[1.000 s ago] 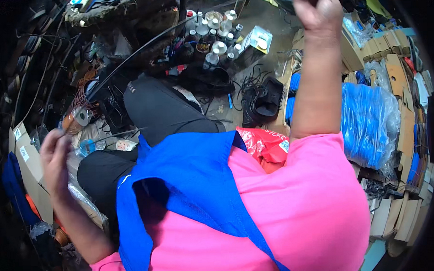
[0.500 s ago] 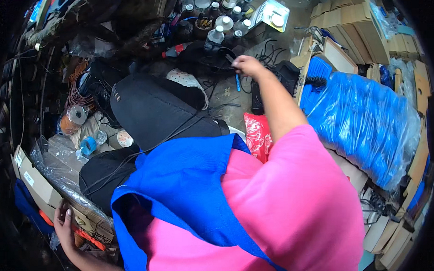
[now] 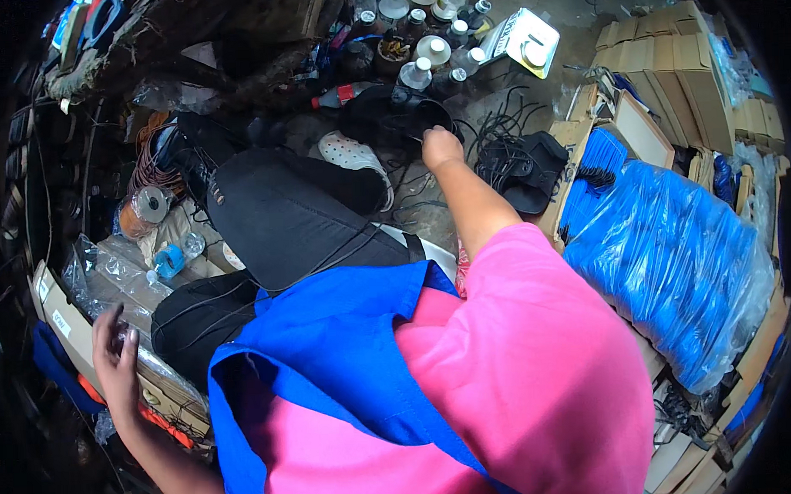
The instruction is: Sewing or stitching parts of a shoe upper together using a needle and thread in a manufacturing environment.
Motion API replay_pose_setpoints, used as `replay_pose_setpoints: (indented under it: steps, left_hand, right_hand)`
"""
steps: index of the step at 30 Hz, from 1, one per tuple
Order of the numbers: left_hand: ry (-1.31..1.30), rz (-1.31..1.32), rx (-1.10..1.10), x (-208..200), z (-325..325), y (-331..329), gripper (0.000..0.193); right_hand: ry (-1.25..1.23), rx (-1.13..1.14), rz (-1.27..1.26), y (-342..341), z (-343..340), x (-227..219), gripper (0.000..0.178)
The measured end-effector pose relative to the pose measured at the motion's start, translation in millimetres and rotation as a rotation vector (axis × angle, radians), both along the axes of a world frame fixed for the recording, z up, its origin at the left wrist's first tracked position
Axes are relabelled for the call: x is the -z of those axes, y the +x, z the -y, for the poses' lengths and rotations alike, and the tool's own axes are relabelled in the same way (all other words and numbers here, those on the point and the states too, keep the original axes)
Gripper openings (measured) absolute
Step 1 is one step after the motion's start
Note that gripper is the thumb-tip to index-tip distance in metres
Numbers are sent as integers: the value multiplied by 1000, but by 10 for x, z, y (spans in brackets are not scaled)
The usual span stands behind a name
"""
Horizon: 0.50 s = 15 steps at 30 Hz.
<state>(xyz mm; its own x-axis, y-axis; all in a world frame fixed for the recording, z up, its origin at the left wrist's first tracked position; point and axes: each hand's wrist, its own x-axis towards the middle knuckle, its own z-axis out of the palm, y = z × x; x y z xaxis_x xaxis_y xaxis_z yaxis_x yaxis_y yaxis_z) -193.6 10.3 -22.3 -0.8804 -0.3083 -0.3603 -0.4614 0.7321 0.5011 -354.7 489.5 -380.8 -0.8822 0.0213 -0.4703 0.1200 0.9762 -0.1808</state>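
My right hand reaches forward with its fingers closed together at the rim of a black round-mouthed thing on the floor. What the fingers hold, if anything, is hidden. My left hand is lifted at the lower left, fingers apart and nothing in them, beside a long cardboard box. Several thin black cords lie across my black-trousered legs. To the right of my right hand sits a pile of black straps and moulded pieces.
Bottles with white caps stand at the back, near a white-and-yellow tin. Blue goods wrapped in clear plastic and stacked cardboard boxes fill the right side. A thread spool and blue tape roll lie left.
My left hand has risen off the box edge. My right hand has shifted slightly down; the blue stick below it no longer shows. The view has moved, revealing more black pieces on the right.
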Motion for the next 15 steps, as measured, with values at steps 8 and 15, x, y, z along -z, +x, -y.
replay_pose_setpoints:
  steps: [8,15]
  left_hand:
    - [598,-70,272,356,-1234,-1286,70]
    - [818,186,773,651,-2301,-1608,42]
  right_hand:
    - [-1704,162,378,-237,360,-1786,21]
    - [-1948,-32,361,-144,636,-3475,17]
